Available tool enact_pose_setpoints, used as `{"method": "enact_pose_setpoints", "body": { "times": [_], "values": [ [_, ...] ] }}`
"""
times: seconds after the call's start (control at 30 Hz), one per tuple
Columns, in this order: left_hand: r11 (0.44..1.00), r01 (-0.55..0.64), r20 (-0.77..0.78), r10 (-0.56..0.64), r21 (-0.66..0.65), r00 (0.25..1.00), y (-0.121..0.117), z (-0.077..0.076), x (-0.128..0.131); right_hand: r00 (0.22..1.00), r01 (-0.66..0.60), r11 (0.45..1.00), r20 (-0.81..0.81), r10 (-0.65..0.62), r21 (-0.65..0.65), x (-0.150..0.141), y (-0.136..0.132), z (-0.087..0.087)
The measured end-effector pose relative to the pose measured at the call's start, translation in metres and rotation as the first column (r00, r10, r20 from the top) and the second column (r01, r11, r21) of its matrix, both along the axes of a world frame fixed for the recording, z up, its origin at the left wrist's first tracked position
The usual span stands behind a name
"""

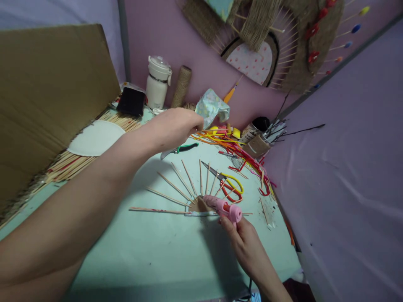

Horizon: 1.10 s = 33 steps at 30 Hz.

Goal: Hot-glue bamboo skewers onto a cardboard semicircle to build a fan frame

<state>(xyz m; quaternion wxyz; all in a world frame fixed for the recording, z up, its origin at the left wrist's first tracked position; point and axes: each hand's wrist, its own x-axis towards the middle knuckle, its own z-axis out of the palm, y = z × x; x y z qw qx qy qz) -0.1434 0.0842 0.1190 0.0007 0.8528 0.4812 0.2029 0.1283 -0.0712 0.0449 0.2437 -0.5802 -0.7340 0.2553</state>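
My right hand (244,241) is wrapped round a pink hot glue gun (222,206), its nozzle pointing at the curved edge of a small half-circle of cardboard (198,205). Thin wooden sticks (172,183) fan out from that half-circle like rays. Across the table, my left hand (179,126) is closed, with a thin wooden stick (217,130) at its fingertips; most of its fingers are hidden. Beyond it stands a piece of flowered cloth (211,108). Scissors (231,186) with red and yellow handles lie under the right-hand rays.
Green-handled cutters (179,149) lie behind the fan. Coloured pipe cleaners (242,153) spread at the back right, near a cardboard holder (256,146). At left, a cardboard sheet (53,84) rises beside a stick pile (67,165). A white bottle (156,84) and twine roll (181,86) stand behind.
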Motion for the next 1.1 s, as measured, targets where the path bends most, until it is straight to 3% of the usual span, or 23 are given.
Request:
{"method": "enact_pose_setpoints", "body": {
  "times": [0.67,1.1],
  "values": [
    [0.999,-0.030,-0.030,0.029,-0.027,0.999,-0.0011,0.0002,0.0016,0.999,-0.032,0.998,-0.009,0.031,-0.062,0.0039,0.0007,-0.0089],
    [1.000,-0.003,-0.001,0.003,-0.015,1.000,0.0003,-0.0010,0.0013,0.998,-0.034,0.999,0.053,0.034,0.005,0.0036,-0.0011,-0.0055]
  ]
}}
